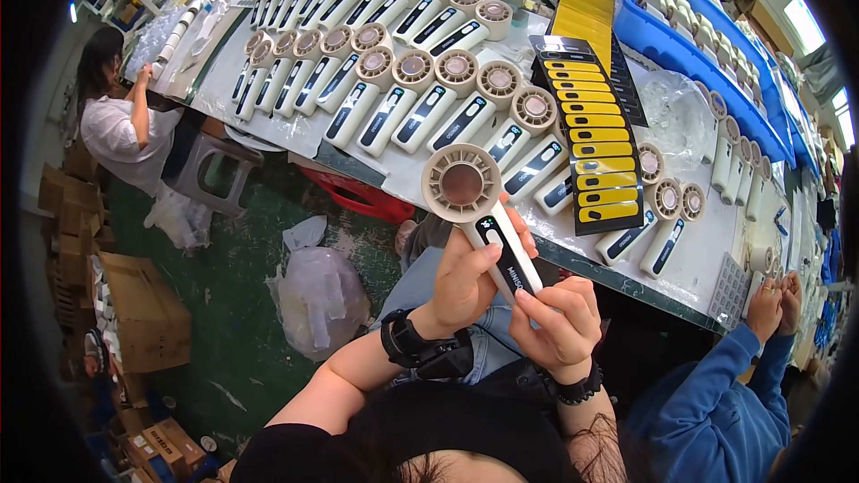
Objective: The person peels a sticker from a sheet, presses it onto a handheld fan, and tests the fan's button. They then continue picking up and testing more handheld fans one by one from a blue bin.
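A white handheld fan [461, 181] with a round beige head is held up in front of me, tilted, its head toward the table. My left hand [465, 279] is closed round the handle, its thumb beside the white button on the black front panel. Small green lights show at the top of that panel. My right hand [560, 320] pinches the lower end of the handle, thumb and finger at the end of the black panel. Just beyond, more handheld fans [419, 116] lie in rows on the table. A sheet of yellow, black-edged stickers [598, 134] lies right of them.
Blue crates [698, 45] stand along the table's far right. A crumpled clear plastic bag [671, 112] lies beside the stickers. Co-workers sit at left [125, 125] and right [716, 402]. A grey stool [217, 170], a full plastic bag [320, 295] and cardboard boxes [148, 313] stand on the green floor.
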The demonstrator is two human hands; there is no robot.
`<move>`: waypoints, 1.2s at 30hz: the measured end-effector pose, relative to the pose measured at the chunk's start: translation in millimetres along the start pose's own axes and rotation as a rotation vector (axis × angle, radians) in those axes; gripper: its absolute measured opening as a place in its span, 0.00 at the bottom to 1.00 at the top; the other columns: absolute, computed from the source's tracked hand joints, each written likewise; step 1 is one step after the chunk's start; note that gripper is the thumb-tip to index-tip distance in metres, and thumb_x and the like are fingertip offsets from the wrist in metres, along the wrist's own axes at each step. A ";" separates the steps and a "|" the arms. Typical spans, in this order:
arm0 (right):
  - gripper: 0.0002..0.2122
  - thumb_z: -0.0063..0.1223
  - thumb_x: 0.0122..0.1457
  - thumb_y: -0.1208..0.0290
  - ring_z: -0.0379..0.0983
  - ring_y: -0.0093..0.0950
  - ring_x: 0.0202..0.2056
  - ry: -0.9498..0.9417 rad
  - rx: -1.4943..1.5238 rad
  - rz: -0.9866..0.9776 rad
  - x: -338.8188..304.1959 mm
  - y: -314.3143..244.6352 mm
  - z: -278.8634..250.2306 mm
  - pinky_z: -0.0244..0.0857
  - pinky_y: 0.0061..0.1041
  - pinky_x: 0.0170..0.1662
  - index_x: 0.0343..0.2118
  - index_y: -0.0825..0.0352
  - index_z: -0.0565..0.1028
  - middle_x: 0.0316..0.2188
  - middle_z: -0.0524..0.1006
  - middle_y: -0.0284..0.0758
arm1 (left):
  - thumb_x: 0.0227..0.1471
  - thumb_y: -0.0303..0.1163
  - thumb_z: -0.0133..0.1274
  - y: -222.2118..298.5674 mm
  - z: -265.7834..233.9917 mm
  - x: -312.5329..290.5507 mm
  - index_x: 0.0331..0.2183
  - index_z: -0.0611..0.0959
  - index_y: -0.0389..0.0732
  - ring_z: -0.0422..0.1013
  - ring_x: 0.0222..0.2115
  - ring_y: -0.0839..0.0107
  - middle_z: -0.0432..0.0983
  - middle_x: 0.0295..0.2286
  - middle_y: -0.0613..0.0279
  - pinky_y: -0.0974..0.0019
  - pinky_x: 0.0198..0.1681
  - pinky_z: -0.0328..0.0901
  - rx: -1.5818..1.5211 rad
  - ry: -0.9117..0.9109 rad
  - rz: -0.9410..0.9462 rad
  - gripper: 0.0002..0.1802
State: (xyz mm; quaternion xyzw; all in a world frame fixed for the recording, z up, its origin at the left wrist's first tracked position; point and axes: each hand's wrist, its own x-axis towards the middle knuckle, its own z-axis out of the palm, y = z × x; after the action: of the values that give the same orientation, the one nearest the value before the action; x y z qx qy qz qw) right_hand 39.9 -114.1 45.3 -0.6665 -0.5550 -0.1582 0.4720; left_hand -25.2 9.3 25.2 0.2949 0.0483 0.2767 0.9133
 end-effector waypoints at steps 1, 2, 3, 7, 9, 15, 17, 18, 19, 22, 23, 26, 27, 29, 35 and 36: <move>0.14 0.61 0.35 0.83 0.66 0.27 0.23 -0.005 0.002 0.005 -0.2 -0.1 0.4 0.63 0.25 0.27 0.29 0.64 0.78 0.25 0.71 0.30 | 0.49 0.29 0.47 0.1 0.2 0.0 0.54 0.59 0.37 0.65 0.39 0.64 0.65 0.39 0.54 0.59 0.45 0.64 0.003 0.000 -0.001 0.31; 0.14 0.61 0.35 0.83 0.66 0.27 0.23 -0.010 0.004 0.009 -0.3 -0.1 0.8 0.63 0.25 0.27 0.29 0.64 0.78 0.25 0.71 0.30 | 0.49 0.29 0.47 0.2 0.2 -0.1 0.54 0.59 0.37 0.65 0.39 0.64 0.65 0.39 0.54 0.59 0.45 0.64 0.003 -0.001 0.000 0.31; 0.14 0.61 0.35 0.84 0.65 0.27 0.22 -0.015 0.007 0.014 -0.2 -0.2 1.0 0.63 0.24 0.27 0.29 0.64 0.78 0.25 0.71 0.30 | 0.48 0.28 0.46 0.3 0.2 -0.5 0.54 0.59 0.37 0.65 0.39 0.64 0.65 0.39 0.54 0.59 0.45 0.64 0.017 0.004 0.001 0.31; 0.14 0.63 0.35 0.83 0.66 0.26 0.23 -0.036 0.005 0.021 2.4 -1.3 -1.1 0.61 0.22 0.27 0.30 0.66 0.78 0.24 0.71 0.30 | 0.48 0.26 0.46 0.3 0.3 -1.7 0.54 0.58 0.37 0.65 0.38 0.65 0.65 0.39 0.54 0.59 0.45 0.64 0.056 0.012 0.004 0.31; 0.14 0.62 0.35 0.83 0.66 0.26 0.23 -0.035 -0.001 0.022 3.4 -2.9 -1.4 0.61 0.22 0.27 0.30 0.66 0.78 0.24 0.71 0.30 | 0.48 0.26 0.47 -0.5 0.8 -1.5 0.54 0.59 0.37 0.65 0.38 0.65 0.65 0.39 0.55 0.60 0.45 0.64 0.078 0.014 0.002 0.30; 0.15 0.62 0.35 0.83 0.66 0.26 0.23 -0.028 -0.014 0.027 2.5 -6.8 3.9 0.61 0.23 0.26 0.31 0.67 0.78 0.24 0.71 0.30 | 0.52 0.24 0.42 -1.6 -4.7 0.4 0.54 0.57 0.36 0.68 0.39 0.68 0.68 0.38 0.56 0.63 0.44 0.65 -0.027 -0.013 0.017 0.27; 0.15 0.62 0.35 0.84 0.66 0.26 0.22 -0.023 -0.019 0.027 3.8 -9.3 3.6 0.61 0.22 0.25 0.30 0.66 0.77 0.23 0.71 0.30 | 0.53 0.25 0.42 -1.1 -5.6 0.1 0.54 0.57 0.36 0.68 0.38 0.67 0.68 0.37 0.55 0.63 0.44 0.65 -0.044 -0.009 0.001 0.26; 0.15 0.62 0.34 0.84 0.66 0.27 0.22 -0.022 -0.021 0.031 4.3 -10.6 3.4 0.61 0.22 0.25 0.30 0.65 0.77 0.23 0.71 0.30 | 0.53 0.25 0.42 -1.0 -6.3 -0.2 0.54 0.57 0.36 0.68 0.38 0.67 0.68 0.37 0.55 0.63 0.44 0.65 -0.043 -0.014 0.004 0.26; 0.15 0.62 0.34 0.84 0.66 0.27 0.21 -0.021 -0.024 0.036 4.7 -11.9 3.1 0.61 0.22 0.24 0.30 0.65 0.77 0.22 0.71 0.30 | 0.54 0.25 0.41 -1.1 -7.0 -0.4 0.54 0.57 0.36 0.69 0.38 0.67 0.68 0.38 0.55 0.63 0.44 0.65 -0.029 -0.021 -0.005 0.26; 0.15 0.62 0.34 0.84 0.66 0.27 0.21 -0.009 -0.024 0.033 6.2 -14.7 1.0 0.61 0.22 0.24 0.30 0.64 0.77 0.22 0.71 0.30 | 0.54 0.25 0.41 0.3 -5.7 -1.3 0.54 0.57 0.36 0.69 0.38 0.67 0.69 0.38 0.54 0.62 0.44 0.66 -0.002 -0.040 -0.018 0.26; 0.15 0.62 0.34 0.84 0.66 0.27 0.21 -0.005 -0.023 0.033 6.9 -15.4 0.1 0.61 0.22 0.24 0.30 0.64 0.77 0.22 0.71 0.30 | 0.54 0.25 0.41 1.1 -4.4 -1.7 0.54 0.57 0.36 0.70 0.38 0.67 0.69 0.38 0.54 0.62 0.44 0.66 0.016 -0.032 -0.030 0.26; 0.15 0.62 0.35 0.83 0.66 0.27 0.22 0.000 -0.019 0.021 5.6 -15.0 1.1 0.60 0.23 0.25 0.31 0.65 0.77 0.23 0.71 0.29 | 0.54 0.25 0.41 3.1 -1.6 -1.7 0.54 0.57 0.36 0.70 0.38 0.66 0.69 0.39 0.53 0.61 0.45 0.66 0.052 -0.023 -0.047 0.26; 0.15 0.63 0.35 0.83 0.66 0.26 0.22 0.000 -0.015 0.018 5.1 -15.1 1.5 0.60 0.23 0.26 0.31 0.66 0.77 0.23 0.70 0.29 | 0.54 0.25 0.41 3.4 -2.6 -1.6 0.54 0.57 0.37 0.70 0.39 0.66 0.69 0.39 0.53 0.61 0.45 0.66 0.050 -0.029 -0.059 0.26; 0.15 0.63 0.35 0.83 0.66 0.27 0.22 0.001 -0.016 0.014 4.9 -15.4 0.5 0.60 0.23 0.26 0.31 0.66 0.77 0.23 0.71 0.29 | 0.54 0.25 0.40 4.2 -4.1 -1.1 0.55 0.57 0.37 0.70 0.39 0.66 0.69 0.39 0.54 0.61 0.46 0.67 0.045 -0.040 -0.082 0.26; 0.14 0.63 0.36 0.82 0.65 0.26 0.22 -0.006 -0.001 0.021 4.8 -17.6 -1.1 0.60 0.23 0.26 0.30 0.65 0.77 0.22 0.71 0.29 | 0.55 0.25 0.41 7.5 -3.2 -0.6 0.55 0.56 0.36 0.70 0.40 0.67 0.69 0.39 0.54 0.62 0.46 0.67 0.052 -0.084 -0.100 0.27; 0.14 0.63 0.36 0.82 0.65 0.26 0.22 -0.008 -0.001 0.015 4.7 -17.8 -1.3 0.60 0.23 0.26 0.30 0.65 0.77 0.22 0.71 0.29 | 0.55 0.25 0.41 7.5 -3.5 -0.5 0.55 0.56 0.36 0.70 0.40 0.67 0.69 0.39 0.54 0.62 0.46 0.67 0.056 -0.088 -0.103 0.27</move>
State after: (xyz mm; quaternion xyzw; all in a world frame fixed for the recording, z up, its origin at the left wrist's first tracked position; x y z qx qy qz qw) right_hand 26.1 -113.5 57.5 -0.6716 -0.5515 -0.1523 0.4708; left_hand -30.0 15.9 26.6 0.3295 0.0309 0.2146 0.9189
